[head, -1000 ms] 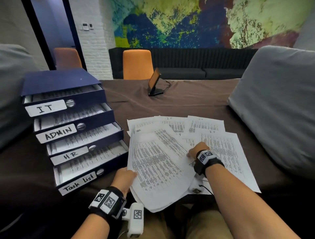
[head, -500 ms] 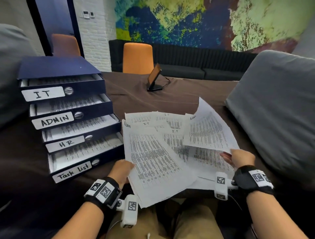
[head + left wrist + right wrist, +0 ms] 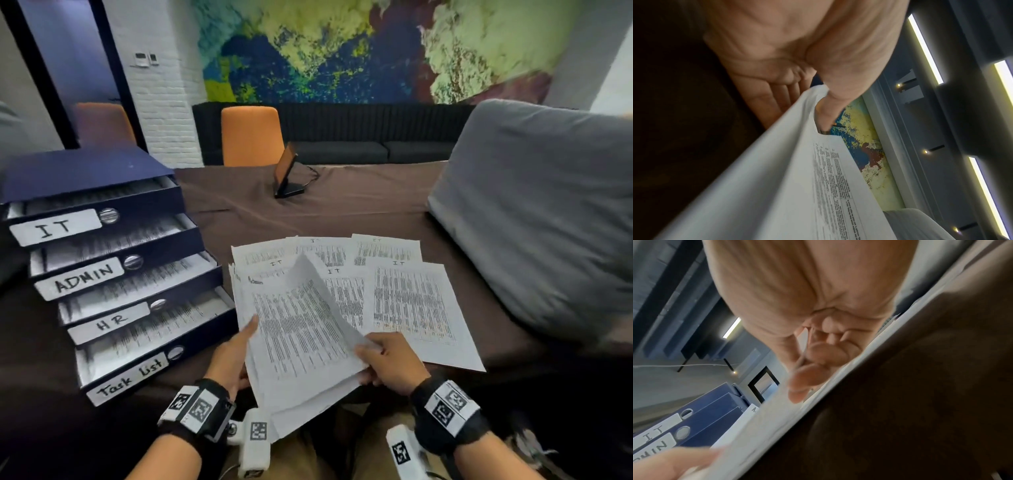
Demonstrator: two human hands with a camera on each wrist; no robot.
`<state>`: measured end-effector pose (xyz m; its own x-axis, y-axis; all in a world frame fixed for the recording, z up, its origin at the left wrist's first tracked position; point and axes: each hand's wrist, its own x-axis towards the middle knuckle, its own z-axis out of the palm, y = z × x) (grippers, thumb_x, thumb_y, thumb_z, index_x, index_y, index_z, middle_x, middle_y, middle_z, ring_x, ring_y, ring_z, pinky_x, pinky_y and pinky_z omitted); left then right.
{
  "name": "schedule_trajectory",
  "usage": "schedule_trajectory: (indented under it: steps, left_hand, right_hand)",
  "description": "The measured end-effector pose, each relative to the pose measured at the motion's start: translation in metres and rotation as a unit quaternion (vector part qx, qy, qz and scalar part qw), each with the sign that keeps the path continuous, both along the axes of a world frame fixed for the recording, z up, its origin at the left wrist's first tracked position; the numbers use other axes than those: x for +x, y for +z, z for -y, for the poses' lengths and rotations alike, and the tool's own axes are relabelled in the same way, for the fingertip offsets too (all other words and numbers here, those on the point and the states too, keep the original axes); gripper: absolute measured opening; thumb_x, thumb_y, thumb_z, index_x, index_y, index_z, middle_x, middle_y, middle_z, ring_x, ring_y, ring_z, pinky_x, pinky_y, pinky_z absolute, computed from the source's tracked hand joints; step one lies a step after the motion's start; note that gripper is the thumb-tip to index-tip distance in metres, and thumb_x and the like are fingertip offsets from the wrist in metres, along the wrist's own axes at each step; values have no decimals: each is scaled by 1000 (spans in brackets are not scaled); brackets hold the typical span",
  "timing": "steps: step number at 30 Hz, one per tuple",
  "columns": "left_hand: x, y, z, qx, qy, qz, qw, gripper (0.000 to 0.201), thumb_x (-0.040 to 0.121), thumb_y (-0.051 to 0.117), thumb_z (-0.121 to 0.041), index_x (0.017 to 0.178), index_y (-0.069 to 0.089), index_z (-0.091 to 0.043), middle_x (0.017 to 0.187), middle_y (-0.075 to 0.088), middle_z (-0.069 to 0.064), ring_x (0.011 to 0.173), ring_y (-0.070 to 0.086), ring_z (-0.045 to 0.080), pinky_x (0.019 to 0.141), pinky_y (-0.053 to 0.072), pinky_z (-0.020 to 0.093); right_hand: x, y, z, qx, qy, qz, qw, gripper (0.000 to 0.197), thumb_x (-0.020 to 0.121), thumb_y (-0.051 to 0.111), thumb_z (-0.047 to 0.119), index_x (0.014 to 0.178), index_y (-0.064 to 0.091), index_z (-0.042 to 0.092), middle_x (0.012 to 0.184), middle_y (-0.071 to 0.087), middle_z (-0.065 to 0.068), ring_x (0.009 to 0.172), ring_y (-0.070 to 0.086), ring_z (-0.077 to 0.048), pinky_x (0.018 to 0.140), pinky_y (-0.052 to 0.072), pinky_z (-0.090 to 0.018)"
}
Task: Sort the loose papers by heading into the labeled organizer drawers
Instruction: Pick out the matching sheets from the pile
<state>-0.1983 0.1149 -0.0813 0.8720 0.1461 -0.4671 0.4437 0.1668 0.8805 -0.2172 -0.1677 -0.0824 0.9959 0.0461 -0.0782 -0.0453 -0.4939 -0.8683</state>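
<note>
My left hand (image 3: 236, 356) grips a stack of printed papers (image 3: 291, 346) by its left edge, thumb on top (image 3: 830, 105). My right hand (image 3: 387, 359) pinches the lower right corner of the top sheet (image 3: 318, 301), which curls upward; the wrist view shows the sheet's edge between thumb and fingers (image 3: 807, 353). A sheet headed "Admin" shows beneath. Several sheets headed "IT" (image 3: 411, 301) lie spread on the brown table. At left stands the blue organizer (image 3: 102, 267) with drawers labelled IT, ADMIN, HR and Task list, all pulled partly out with papers inside.
A large grey cushion (image 3: 534, 212) borders the papers on the right. A small tablet on a stand (image 3: 287, 178) sits further back on the brown tablecloth (image 3: 342, 212). Orange chairs (image 3: 251, 135) and a dark sofa stand behind the table.
My right hand laid its sheet down on the right side of the table, then came back to the stack and took the corner of the top sheet. The left hand kept holding the stack.
</note>
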Motion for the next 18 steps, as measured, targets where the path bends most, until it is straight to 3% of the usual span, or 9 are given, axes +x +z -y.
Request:
schedule_trajectory:
  steps: [2, 4, 7, 9, 11, 13, 16, 18]
  left_hand:
    - [-3, 2, 1, 30, -13, 8, 999, 31, 93, 71, -22, 118, 69, -4, 109, 75, 16, 98, 72, 32, 97, 53, 52]
    - [-5, 1, 1, 58, -28, 16, 998, 25, 96, 62, -3, 120, 66, 3, 114, 72, 21, 98, 71, 34, 95, 54, 50]
    - [-7, 14, -1, 59, -44, 60, 995, 25, 98, 58, -3, 122, 66, -4, 113, 73, 16, 101, 71, 32, 93, 55, 47]
    - [-8, 30, -1, 46, -68, 102, 991, 24, 99, 58, -8, 122, 66, -8, 113, 74, 14, 103, 72, 31, 94, 55, 47]
    - [-10, 47, 0, 28, -97, 134, 986, 25, 98, 57, -9, 122, 65, -7, 114, 74, 14, 106, 71, 31, 94, 54, 47]
    - [-10, 61, 2, 7, -114, 155, 981, 26, 97, 56, -7, 122, 64, -5, 115, 73, 16, 107, 70, 32, 92, 55, 45]
    - [-5, 80, 12, 28, -129, 186, 974, 24, 98, 55, -7, 120, 63, -4, 113, 74, 16, 104, 71, 31, 86, 58, 41]
    - [3, 92, 20, 71, -130, 217, 965, 22, 100, 53, -7, 119, 65, -6, 111, 75, 13, 102, 72, 30, 88, 58, 43]
  right_hand:
    - [-2, 2, 3, -19, 31, -13, 999, 29, 92, 61, 27, 78, 66, 2, 56, 62, -1, 47, 58, -10, 53, 47, -31]
    - [2, 4, 7, -25, 23, -12, 999, 26, 85, 65, 32, 82, 71, 7, 65, 68, -1, 54, 61, -12, 61, 53, -34]
    - [8, 16, 15, -51, -58, 26, 997, 15, 84, 75, 34, 96, 71, 26, 85, 70, 5, 77, 66, -10, 79, 56, -34]
    - [14, 27, 20, -9, -84, 31, 996, 39, 82, 79, 36, 116, 61, 27, 104, 66, 7, 95, 63, -11, 87, 51, -29]
    - [20, 41, 22, 80, -67, 11, 994, 65, 76, 84, 38, 131, 52, 25, 118, 63, 5, 109, 61, -15, 99, 49, -37]
    - [28, 52, 23, 195, -13, -23, 981, 79, 70, 89, 33, 136, 50, 16, 120, 69, -1, 112, 65, -21, 104, 48, -47]
    - [33, 76, 18, 247, 57, -19, 967, 41, 80, 78, 10, 119, 66, 14, 115, 73, -6, 111, 68, -26, 106, 45, -53]
    - [37, 93, 14, 243, 71, 28, 967, 33, 80, 76, 8, 112, 72, 16, 117, 73, -7, 113, 66, -28, 107, 43, -55]
